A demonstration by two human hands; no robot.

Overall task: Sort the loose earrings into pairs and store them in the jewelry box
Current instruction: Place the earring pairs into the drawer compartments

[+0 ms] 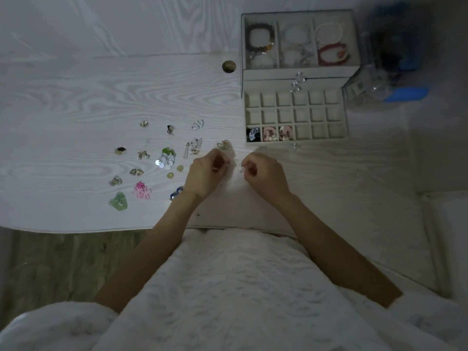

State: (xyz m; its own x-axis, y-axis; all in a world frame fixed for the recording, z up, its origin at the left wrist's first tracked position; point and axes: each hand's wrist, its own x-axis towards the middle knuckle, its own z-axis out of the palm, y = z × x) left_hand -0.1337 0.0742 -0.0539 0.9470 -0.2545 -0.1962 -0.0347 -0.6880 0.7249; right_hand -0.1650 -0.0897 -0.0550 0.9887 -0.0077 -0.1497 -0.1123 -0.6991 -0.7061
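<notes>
Item: our left hand (204, 173) and right hand (263, 176), forearms bare, meeting above the white table (76, 97), fingers curled, pinching between them a small clear earring (239, 169); its form is too dim to make out. Loose earrings (152, 163) lie at nine o'clock. Jewelry box (296, 115) stands open at one o'clock, three near-left cells filled.

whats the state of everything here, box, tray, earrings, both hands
jewelry box: open, bracelets in top section
earring tray: three near-left cells filled, rest empty
loose earrings: scattered on table, unsorted
left hand: pinching a small earring
right hand: pinching a small clear earring
</notes>
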